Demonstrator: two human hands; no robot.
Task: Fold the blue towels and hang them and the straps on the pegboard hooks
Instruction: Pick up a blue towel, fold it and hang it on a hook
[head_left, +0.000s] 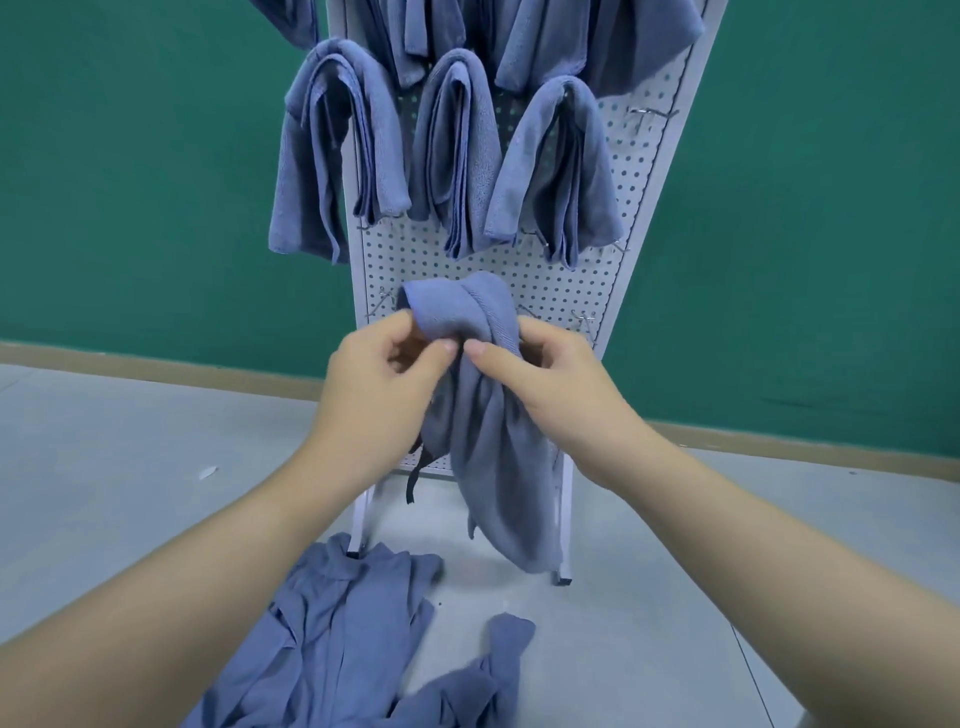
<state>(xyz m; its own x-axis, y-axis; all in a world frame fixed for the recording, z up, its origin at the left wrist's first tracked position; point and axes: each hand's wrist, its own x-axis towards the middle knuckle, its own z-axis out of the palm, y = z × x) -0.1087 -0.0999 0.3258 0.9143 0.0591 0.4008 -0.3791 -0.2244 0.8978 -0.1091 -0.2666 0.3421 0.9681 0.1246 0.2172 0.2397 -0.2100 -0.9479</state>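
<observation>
Hands: left hand (376, 364) & right hand (540, 374) raised, each grip pinching blue towel (483, 415).

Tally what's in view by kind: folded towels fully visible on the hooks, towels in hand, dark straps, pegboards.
Folded towels on hooks, middle row: 3
Towel in both hands: 1
Dark strap: 1
Pegboard: 1
Total: 6

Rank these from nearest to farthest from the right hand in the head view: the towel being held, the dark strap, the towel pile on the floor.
1. Towel being held: gripped by the right hand, in front of the pegboard.
2. Dark strap: dangling just below the left hand.
3. Towel pile: on the floor, bottom of the view.
</observation>
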